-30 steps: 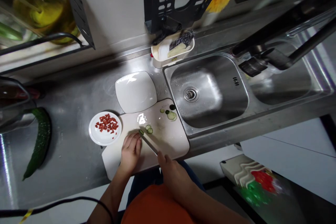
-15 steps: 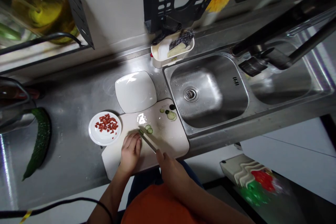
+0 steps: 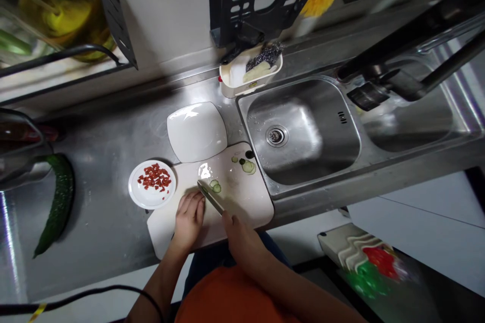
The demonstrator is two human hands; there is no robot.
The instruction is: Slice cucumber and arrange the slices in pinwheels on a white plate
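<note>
My right hand (image 3: 240, 237) grips a kitchen knife (image 3: 212, 199) by its handle, the blade pointing up and left over the white cutting board (image 3: 246, 207). My left hand (image 3: 190, 212) is closed with curled fingers over a piece of cucumber, mostly hidden under them; its green end (image 3: 205, 189) shows at the blade. Just right of the blade lie cut cucumber slices (image 3: 215, 187). More slices and end bits (image 3: 248, 166) sit near the board's far right corner. Left of the board, a small white plate (image 3: 136, 194) holds diced red pieces (image 3: 154, 176).
An empty-looking square white plate (image 3: 196, 133) touches the board's far edge. A whole cucumber (image 3: 59, 207) lies at the left. The sink (image 3: 303, 126) and faucet (image 3: 369, 96) are to the right. A caddy with scrubbers (image 3: 248, 83) stands behind, and a black cable (image 3: 94, 291) crosses the lower left.
The knife has shifted slightly to the left and up at the cucumber's end, with my right hand moving along. My left hand stays nearly in place.
</note>
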